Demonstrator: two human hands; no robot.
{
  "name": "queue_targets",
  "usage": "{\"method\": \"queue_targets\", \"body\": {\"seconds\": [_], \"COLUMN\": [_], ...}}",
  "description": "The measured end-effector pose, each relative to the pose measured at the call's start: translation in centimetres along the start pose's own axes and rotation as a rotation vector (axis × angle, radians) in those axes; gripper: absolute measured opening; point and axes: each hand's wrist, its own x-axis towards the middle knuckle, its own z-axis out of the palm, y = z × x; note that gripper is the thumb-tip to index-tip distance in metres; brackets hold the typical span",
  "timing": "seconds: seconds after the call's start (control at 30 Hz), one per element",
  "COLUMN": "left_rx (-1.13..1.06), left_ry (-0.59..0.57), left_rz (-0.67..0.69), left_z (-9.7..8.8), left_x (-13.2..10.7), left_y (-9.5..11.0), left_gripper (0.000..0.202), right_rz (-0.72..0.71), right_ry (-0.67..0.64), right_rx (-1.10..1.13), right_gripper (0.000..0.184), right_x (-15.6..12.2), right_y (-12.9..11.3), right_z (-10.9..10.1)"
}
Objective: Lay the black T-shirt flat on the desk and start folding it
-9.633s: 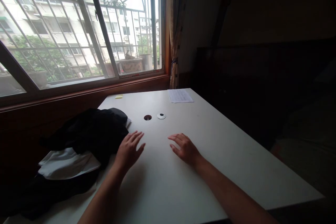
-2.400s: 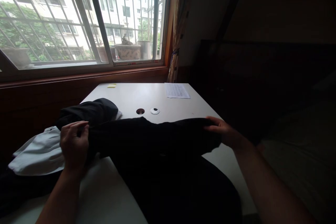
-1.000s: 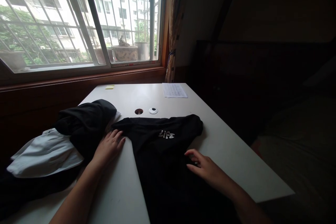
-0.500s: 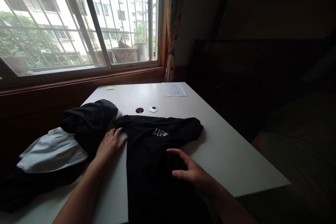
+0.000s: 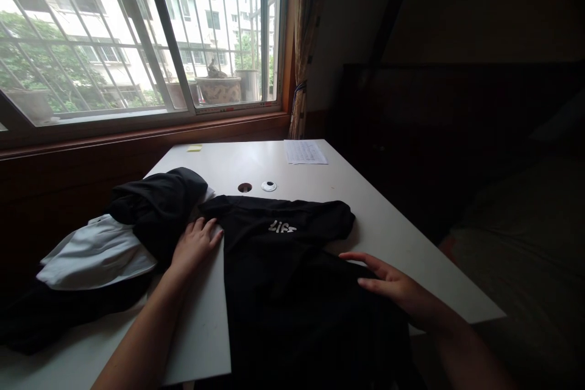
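A black shirt with small white lettering is spread over the table and hangs past its front edge. Flat on the table, my left hand lies at the shirt's left edge, fingers stretched out and the tips near the dark cloth. My right hand is at the right side of the shirt, thumb and forefinger apart, against the black fabric; its other fingers are hidden. Left of my left hand sits a heap of clothes with a black garment on top and a white garment beneath it.
The white table has a round cable hole with its round cover beside it. Printed paper and a yellow note lie at the far edge. A barred window and a curtain stand behind.
My right hand has moved to the right, and the lower part of the black shirt now spreads wider that way. My left hand has stayed at the shirt's left edge.
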Motion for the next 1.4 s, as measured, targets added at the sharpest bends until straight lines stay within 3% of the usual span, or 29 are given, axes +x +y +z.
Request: {"method": "queue_targets", "body": {"seconds": [0.17, 0.3, 0.4, 0.53, 0.67, 0.8, 0.93, 1.07, 1.2, 1.4], "left_rx": [0.002, 0.003, -0.013, -0.038, -0.046, -0.087, -0.145, -0.14, -0.127, -0.116], "left_ry": [-0.016, -0.033, -0.044, -0.048, -0.023, 0.035, 0.067, 0.111, 0.135, 0.119], "left_rz": [-0.021, -0.049, -0.055, -0.06, -0.049, -0.018, -0.004, -0.049, -0.031, -0.032], "left_z": [-0.3, -0.6, -0.6, -0.7, -0.7, -0.6, -0.8, -1.2, -1.5, -1.4], "left_x": [-0.1, -0.1, -0.1, -0.2, -0.3, -0.3, -0.3, -0.3, -0.2, 0.1], "left_y": [0.3, 0.5, 0.5, 0.6, 0.5, 0.4, 0.3, 0.1, -0.1, -0.7], "left_gripper": [0.057, 0.057, 0.058, 0.058, 0.057, 0.05, 0.039, 0.036, 0.034, 0.036], "right_rz": [0.073, 0.098, 0.046, -0.11, -0.329, -0.477, -0.466, -0.459, -0.463, -0.412], "right_ry": [0.038, 0.243, 0.427, 0.564, 0.523, 0.447, 0.43, 0.398, 0.463, 0.626], "right_rx": [-0.209, -0.43, -0.612, -0.841, -0.898, -1.042, -1.258, -1.458, -1.504, -1.403], "right_gripper": [0.057, 0.065, 0.064, 0.044, 0.028, 0.022, 0.018, 0.032, 0.037, 0.023], "right_x": [-2.3, -2.9, -2.0, 0.7, 4.4, 9.6, 15.3, 19.3, 21.1, 22.6], "right_y": [-0.1, 0.5, 0.9, -0.1, -2.3, -4.0, -4.4, -4.4, -4.5, -3.5], "right_z": [-4.0, -7.4, -8.7, -7.1, -4.0, -2.7, -3.1, -3.7, -4.8, -6.8]}}
